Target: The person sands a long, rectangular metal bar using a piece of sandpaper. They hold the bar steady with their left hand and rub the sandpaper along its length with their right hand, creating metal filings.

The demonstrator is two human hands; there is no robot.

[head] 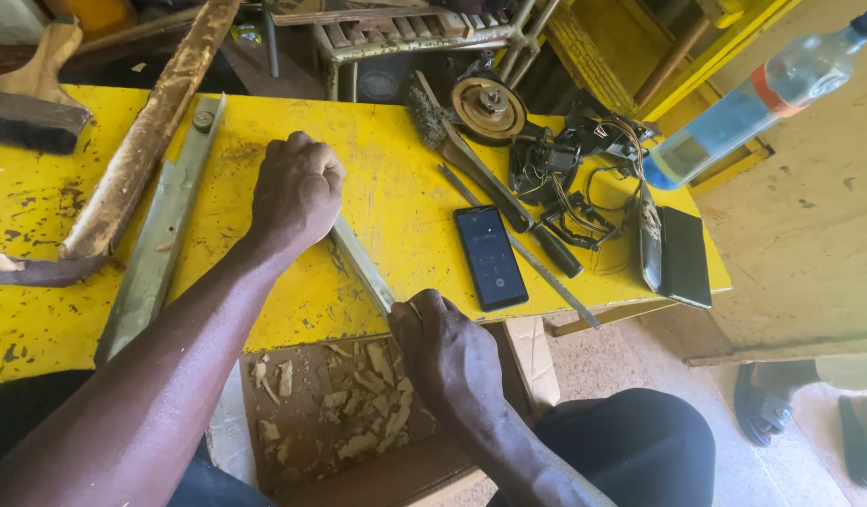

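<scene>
**Both hands on a flat metal strip at the worktop edge**

Head view. Left hand closed into a fist over the far end of a narrow strip, knuckles up, resting on the yellow worktop. Right hand wrapped tight around the near end of the same strip, just off the worktop's near edge. Strip running slantwise between the two hands, its middle bare and lying on the paint.

Below the right hand, a cardboard box strewn with pale wood chips. Just right of the hands, a dark phone lying flat, screen lit. Beyond the phone, a thin ruler, a dark-handled wire brush, and a tangle of black parts and wires. Further right, a black wallet and a clear bottle with an orange band.

Left of the left hand, a grey-green metal bar lying lengthwise, and past it a rough wooden plank. At the far left corner, a brush. On the floor, far right, two sandalled feet.
</scene>
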